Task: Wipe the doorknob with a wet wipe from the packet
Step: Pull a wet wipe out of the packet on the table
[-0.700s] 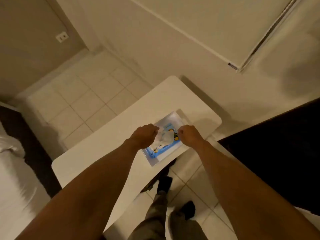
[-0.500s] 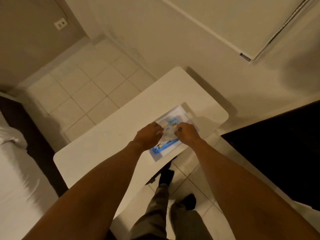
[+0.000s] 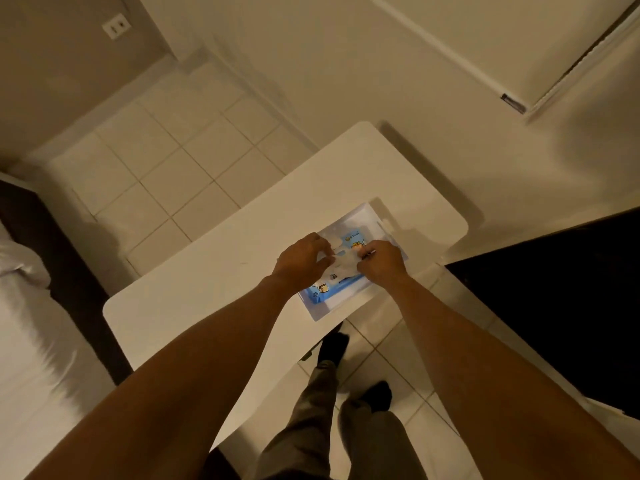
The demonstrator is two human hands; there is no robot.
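Note:
A blue and white wet wipe packet (image 3: 346,289) lies flat near the right front edge of a white table (image 3: 214,289). Both my hands are on top of it. My left hand (image 3: 302,263) is curled, its fingertips pinching a crumpled white wet wipe (image 3: 341,264) that sticks out of the packet's middle. My right hand (image 3: 382,266) pinches a thin edge at the packet's opening, seemingly its flap. The doorknob is out of sight.
A white door (image 3: 485,36) with a metal latch plate (image 3: 513,102) on its edge stands at the upper right. A bed with white sheets (image 3: 31,358) is on the left, dark furniture (image 3: 561,306) on the right. My legs stand on the tiled floor (image 3: 166,174).
Both hands have come down closer onto the packet, and the wipe between them sits lower and flatter. My view has shifted slightly, so the table appears further right.

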